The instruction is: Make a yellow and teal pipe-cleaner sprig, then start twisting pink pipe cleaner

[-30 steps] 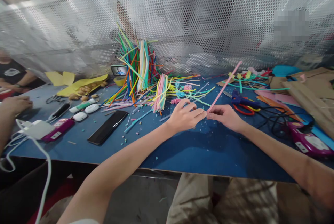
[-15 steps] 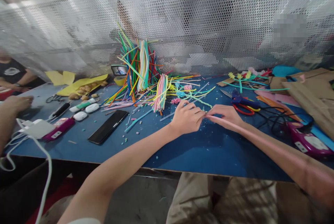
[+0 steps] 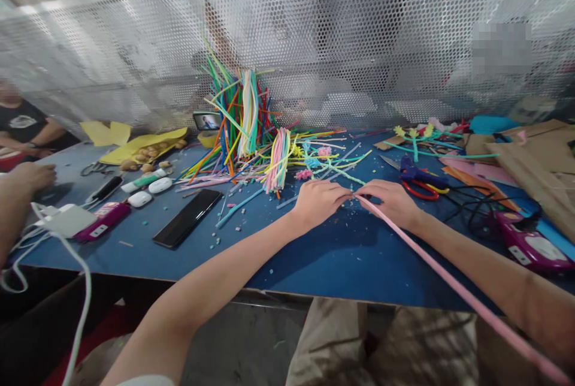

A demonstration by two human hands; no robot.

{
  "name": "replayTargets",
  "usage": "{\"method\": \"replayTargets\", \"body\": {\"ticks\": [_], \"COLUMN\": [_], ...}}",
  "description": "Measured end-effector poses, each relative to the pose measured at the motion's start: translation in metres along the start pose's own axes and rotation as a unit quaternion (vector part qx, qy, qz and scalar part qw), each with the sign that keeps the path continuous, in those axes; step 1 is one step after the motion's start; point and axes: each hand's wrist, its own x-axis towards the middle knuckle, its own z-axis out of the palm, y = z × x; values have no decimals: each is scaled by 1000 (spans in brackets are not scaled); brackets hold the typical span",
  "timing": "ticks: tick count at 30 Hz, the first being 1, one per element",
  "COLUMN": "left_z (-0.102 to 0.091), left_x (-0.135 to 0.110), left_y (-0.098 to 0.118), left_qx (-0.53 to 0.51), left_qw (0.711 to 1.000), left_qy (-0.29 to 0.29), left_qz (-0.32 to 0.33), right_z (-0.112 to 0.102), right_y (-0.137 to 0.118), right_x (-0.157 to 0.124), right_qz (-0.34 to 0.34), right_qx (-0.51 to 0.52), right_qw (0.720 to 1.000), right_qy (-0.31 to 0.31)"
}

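Where both hands (image 3: 357, 200) meet, the pink pipe cleaner (image 3: 449, 281) seemingly trails back rightward.

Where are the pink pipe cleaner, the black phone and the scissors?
pink pipe cleaner (image 3: 431, 263), head view, middle of its stem.
black phone (image 3: 187, 218), head view, centre of its screen.
scissors (image 3: 415, 177), head view, blue and red handles.

My pink pipe cleaner (image 3: 449, 281), which pointed up and away a second ago, now trails back toward me below my right hand (image 3: 393, 201), its tip pinched between both grips.
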Motion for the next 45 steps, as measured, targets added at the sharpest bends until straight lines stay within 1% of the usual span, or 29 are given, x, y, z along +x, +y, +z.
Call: {"method": "replayTargets", "body": {"ticks": [3,7,12,16,23,30,39,45], "left_z": [-1,-6,-6,-7,-9,-9,-3,-2], "left_x": [0,1,0,0,1,0,-2,-2], "left_y": [-6,-9,-5,-1,1,1,1,3], "left_qx": [14,1,-26,-46,-67,-65,-63,-66], "left_qw": [1000,1000,999,997,995,996,996,997], "left_qy": [14,29,39,31,23,23,29,20], "left_qz": [12,4,-17,-49,-64,-59,-52,-46], "right_z": [-1,-2,-3,-3,-1,-4,-2,-1], "right_y": [-1,-1,-3,-5,-5,-8,-10,-11], "right_x": [1,0,0,0,-2,-2,-2,-1], "right_qz": [40,74,56,55,37,26,17,11], "right_qx": [38,47,52,35,12,5,13,7], "right_qw": [998,996,997,998,999,999,999,999], "right_qy": [16,25,23,17,29,33,34,36]}}
